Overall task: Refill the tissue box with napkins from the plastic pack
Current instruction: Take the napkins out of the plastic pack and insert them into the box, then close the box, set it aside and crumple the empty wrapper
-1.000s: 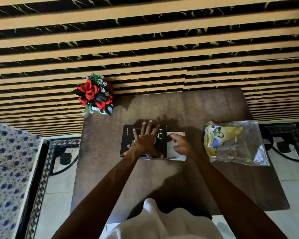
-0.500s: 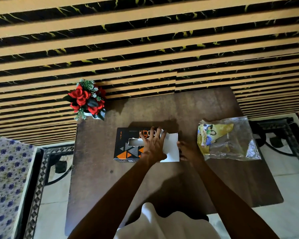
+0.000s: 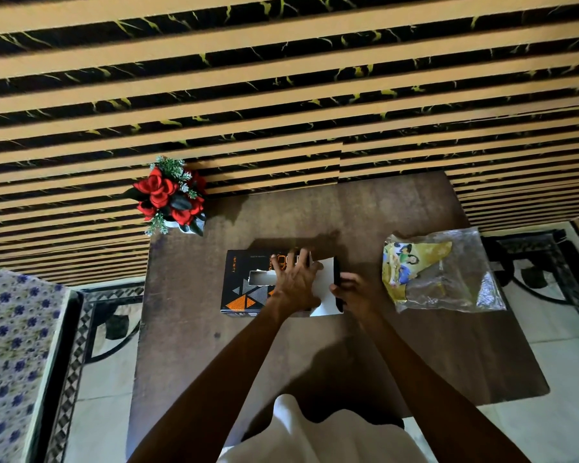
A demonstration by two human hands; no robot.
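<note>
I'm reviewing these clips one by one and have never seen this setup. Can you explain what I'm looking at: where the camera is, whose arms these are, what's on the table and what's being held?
There is no machine here. A person wears a wide-angle camera on the head, looking down, so both bare arms reach in from below. On the brown table lies a black tissue box with orange triangles. The left hand presses flat on its top. The right hand grips the box's open end flap, where white napkins show. To the right lies the plastic pack, which looks mostly empty. A pot of red flowers stands at the far left corner.
</note>
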